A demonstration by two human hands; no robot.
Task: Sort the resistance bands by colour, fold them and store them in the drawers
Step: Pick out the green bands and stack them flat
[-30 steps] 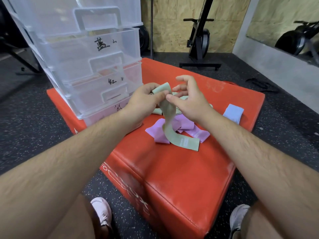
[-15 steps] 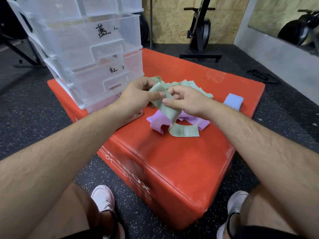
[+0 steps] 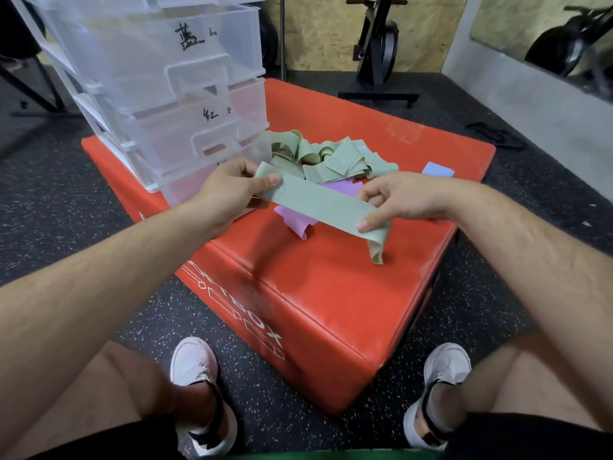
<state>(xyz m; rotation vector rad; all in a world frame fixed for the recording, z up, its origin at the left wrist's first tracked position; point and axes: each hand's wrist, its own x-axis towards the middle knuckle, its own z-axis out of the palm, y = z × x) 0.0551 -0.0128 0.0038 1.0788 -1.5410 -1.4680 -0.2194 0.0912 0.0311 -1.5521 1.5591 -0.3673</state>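
A green resistance band [image 3: 321,204] is held flat above the red plyo box [image 3: 331,293]. One end is pinched by the left hand [image 3: 229,189], thumb on top; the other is pinched by the right hand [image 3: 401,197], the tail hanging down beyond. A pile of green bands [image 3: 335,157] lies behind, purple bands [image 3: 293,215] beneath, a blue band [image 3: 438,170] far right. A clear drawer unit [image 3: 172,78] stands at the box's left.

I've drawn my left grip [image 3: 229,187] and right grip [image 3: 401,197] apart. The sage-green fabric resistance band [image 3: 318,202], which dangled bunched between them a moment ago, now spans flat from pinch to pinch. Its tail has lifted off the lilac fabric bands [image 3: 295,217]; a short end droops toward the red padded surface [image 3: 331,277].
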